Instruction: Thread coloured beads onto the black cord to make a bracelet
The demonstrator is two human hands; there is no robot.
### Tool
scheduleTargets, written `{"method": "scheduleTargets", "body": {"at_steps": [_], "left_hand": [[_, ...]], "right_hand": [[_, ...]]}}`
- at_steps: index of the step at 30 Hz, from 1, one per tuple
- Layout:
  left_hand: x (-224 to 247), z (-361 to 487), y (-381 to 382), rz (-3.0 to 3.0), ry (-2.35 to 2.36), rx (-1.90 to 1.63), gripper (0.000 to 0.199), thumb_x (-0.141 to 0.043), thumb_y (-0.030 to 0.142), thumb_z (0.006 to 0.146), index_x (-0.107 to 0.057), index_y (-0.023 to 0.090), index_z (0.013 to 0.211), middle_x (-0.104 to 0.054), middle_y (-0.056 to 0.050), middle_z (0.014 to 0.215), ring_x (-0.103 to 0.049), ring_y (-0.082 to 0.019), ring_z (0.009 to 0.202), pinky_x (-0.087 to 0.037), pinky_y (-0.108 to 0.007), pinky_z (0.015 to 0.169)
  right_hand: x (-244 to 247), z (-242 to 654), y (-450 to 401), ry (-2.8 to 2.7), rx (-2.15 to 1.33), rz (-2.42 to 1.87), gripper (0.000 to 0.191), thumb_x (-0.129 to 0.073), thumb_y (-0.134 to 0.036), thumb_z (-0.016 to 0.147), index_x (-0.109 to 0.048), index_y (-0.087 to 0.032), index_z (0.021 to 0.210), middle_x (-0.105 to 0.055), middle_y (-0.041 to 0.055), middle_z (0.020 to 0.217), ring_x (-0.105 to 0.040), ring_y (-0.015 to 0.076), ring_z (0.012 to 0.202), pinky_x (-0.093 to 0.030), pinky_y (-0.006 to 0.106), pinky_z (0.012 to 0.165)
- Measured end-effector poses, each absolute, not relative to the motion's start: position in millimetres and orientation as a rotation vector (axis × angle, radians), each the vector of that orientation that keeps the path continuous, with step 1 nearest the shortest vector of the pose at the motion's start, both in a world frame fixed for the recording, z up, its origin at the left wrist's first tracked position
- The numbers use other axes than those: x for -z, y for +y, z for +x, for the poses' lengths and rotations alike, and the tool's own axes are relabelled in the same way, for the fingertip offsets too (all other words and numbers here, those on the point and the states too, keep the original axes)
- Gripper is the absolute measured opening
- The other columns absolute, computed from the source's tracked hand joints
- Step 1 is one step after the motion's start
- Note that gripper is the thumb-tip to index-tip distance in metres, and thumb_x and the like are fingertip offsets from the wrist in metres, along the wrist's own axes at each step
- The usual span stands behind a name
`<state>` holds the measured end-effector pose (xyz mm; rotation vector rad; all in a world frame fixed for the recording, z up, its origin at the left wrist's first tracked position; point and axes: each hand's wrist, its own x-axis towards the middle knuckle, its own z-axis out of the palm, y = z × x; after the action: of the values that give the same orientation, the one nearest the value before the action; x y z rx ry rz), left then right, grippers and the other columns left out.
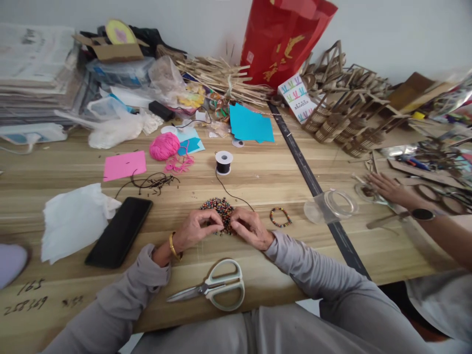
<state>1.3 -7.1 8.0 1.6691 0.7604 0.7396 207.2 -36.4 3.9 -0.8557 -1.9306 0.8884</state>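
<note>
My left hand (198, 227), with a gold bangle at the wrist, is closed in a pinch at the left edge of a pile of small multicoloured beads (220, 206). What its fingertips hold is too small to make out. At the pile's right edge my right hand (252, 229) is also pinched. A thin black cord (234, 195) runs from a white spool (224, 162) to the back of this hand; the fingers seem to hold it, though its end is hidden. A beaded bracelet (280, 217) lies right of my right hand. Scissors (216, 286) lie nearest me.
A black phone (120, 232) and white tissue (75, 221) lie left. Cut black cord pieces (157, 183), pink yarn (164, 146) and blue paper (251, 124) lie farther back. Right are a clear plastic container (320, 207), a dark strip (302, 167) and another person's hand (389, 189).
</note>
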Motion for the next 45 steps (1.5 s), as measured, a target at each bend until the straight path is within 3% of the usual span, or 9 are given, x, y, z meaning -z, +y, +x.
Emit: {"method": "scheduleTargets", "body": {"at_steps": [4,7,18,29,45], "left_hand": [[-8,1,-7,1.695,0.763,-0.767,0.015,-0.068,0.025,0.078,-0.067,0.012,0.072,-0.067,-0.006,0.074,-0.061,-0.015,0.07,-0.048,-0.025,0.067],[-9,1,-6,1.741,0.75,-0.794,0.015,-0.067,0.026,0.079,-0.068,0.012,0.073,-0.068,-0.007,0.074,-0.063,-0.016,0.07,-0.049,-0.026,0.068],[-16,4,-3,1.91,0.737,-0.829,0.015,-0.067,0.025,0.081,-0.069,0.013,0.072,-0.07,-0.007,0.072,-0.064,-0.016,0.069,-0.05,-0.027,0.069],[-13,4,-4,1.954,0.725,-0.841,0.012,-0.066,0.022,0.081,-0.068,0.013,0.073,-0.07,-0.007,0.073,-0.064,-0.015,0.068,-0.05,-0.026,0.068],[-8,0,-3,1.78,0.807,-0.878,0.017,-0.07,0.028,0.077,-0.067,0.013,0.069,-0.067,-0.005,0.069,-0.061,-0.015,0.066,-0.049,-0.026,0.065]], "right_hand": [[0,204,-38,-1.908,-1.016,-0.87,0.019,-0.055,-0.033,0.09,-0.057,-0.014,0.092,-0.051,-0.0011,0.065,-0.041,0.0079,0.051,-0.034,0.02,0.047],[5,202,-38,-1.893,-1.005,-0.836,0.018,-0.06,-0.029,0.087,-0.057,-0.014,0.096,-0.054,-0.0009,0.067,-0.043,0.0072,0.051,-0.036,0.019,0.047],[6,202,-32,-1.955,-0.824,-0.779,0.012,-0.054,-0.024,0.091,-0.06,-0.014,0.085,-0.06,0.0057,0.076,-0.055,0.0137,0.071,-0.046,0.025,0.065],[4,203,-34,-1.911,-0.905,-0.802,0.017,-0.054,-0.029,0.092,-0.058,-0.013,0.087,-0.056,0.0019,0.071,-0.05,0.009,0.058,-0.042,0.019,0.054],[7,205,-30,-2.012,-0.791,-0.747,0.017,-0.046,-0.026,0.096,-0.056,-0.015,0.089,-0.06,0.008,0.082,-0.055,0.016,0.08,-0.047,0.028,0.073]]}}
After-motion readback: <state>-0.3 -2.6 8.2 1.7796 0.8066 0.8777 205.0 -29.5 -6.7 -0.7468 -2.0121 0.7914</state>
